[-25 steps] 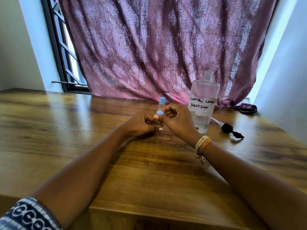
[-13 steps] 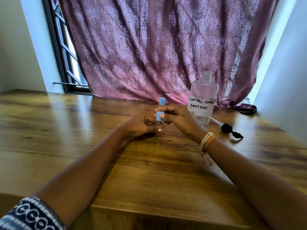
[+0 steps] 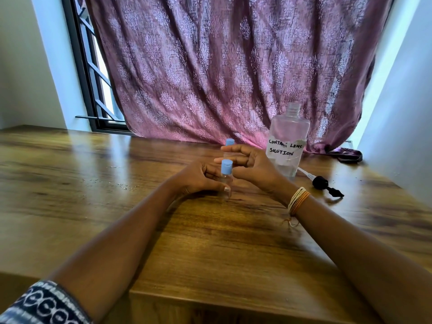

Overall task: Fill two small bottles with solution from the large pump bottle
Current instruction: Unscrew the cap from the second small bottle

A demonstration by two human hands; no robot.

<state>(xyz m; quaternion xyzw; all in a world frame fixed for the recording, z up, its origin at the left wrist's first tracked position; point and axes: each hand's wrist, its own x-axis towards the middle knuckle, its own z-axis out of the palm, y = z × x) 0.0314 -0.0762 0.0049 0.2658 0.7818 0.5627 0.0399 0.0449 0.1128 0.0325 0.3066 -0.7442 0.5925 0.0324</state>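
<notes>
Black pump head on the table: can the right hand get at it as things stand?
Probably yes. The black pump head lies in the open on the wooden table, right of the large bottle, nothing over it. The right hand is open beside the near small bottle and holds nothing.

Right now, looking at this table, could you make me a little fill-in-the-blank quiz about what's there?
1. The left hand holds the near small bottle, whose cap is coloured ____.
2. The large bottle bears a handwritten label reading "contact lens ____".
3. The black pump head is off the large bottle and lies on the ____.
4. The right hand is open beside the cap, with bands worn at its ____.

Missing words: blue; solution; table; wrist
</notes>
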